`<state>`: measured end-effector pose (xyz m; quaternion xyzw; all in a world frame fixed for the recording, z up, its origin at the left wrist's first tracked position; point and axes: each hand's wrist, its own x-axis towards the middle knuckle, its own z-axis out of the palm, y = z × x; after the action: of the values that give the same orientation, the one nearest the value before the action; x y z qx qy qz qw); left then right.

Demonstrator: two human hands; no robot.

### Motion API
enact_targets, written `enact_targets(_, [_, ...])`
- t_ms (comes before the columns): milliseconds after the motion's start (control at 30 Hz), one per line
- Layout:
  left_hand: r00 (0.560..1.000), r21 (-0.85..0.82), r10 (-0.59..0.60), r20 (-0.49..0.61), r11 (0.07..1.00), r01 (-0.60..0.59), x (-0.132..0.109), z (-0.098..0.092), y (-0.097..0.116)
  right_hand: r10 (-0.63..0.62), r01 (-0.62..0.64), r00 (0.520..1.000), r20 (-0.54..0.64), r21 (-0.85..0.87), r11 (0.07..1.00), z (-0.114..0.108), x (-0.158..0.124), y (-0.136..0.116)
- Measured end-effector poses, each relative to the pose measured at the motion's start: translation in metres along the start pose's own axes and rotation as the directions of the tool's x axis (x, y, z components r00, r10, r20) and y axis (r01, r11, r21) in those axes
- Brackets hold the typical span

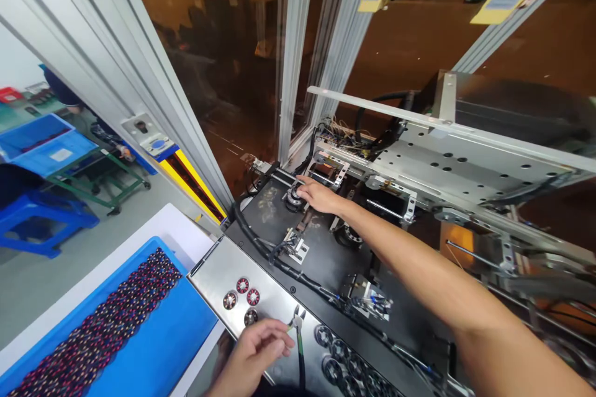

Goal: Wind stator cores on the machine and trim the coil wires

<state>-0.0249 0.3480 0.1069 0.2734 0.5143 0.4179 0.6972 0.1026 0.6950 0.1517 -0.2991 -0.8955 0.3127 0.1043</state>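
My right hand (319, 195) reaches far forward over the machine bed, its fingers closed around the edge of a dark round part (294, 198) with a pale ring. What lies beneath the fingertips is partly hidden. Lower down, my left hand (261, 347) hovers at the metal ledge (218, 279), fingers loosely curled, thumb apart, with nothing visible between them. Beside its fingertips lie side cutters (298, 322) with green and black handles; one handle is partly covered by the fingers. Several small wound ring cores (242, 285), red and dark, sit just beyond that hand.
More dark round cores (333, 369) are grouped on the ledge at right. A blue tray (186, 310) holds rows of wound cores at left. Black cables (261, 248), metal brackets (298, 249) and an overhead plate (433, 161) surround the right arm. A blue stool (41, 217) stands beyond.
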Motion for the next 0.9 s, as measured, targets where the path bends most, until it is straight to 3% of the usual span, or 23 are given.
enact_targets(233, [0.998,0.036,-0.027,0.063,0.999,0.025,0.002,0.005,-0.01,-0.002,0.007,1.0,0.029,-0.165,0.986,0.018,0.005,0.015])
enact_targets(900, [0.997,0.105,-0.048,0.059,0.994,0.041,0.006,0.008,-0.023,-0.003,0.052,0.991,0.132,-0.368,0.928,0.021,0.017,0.019])
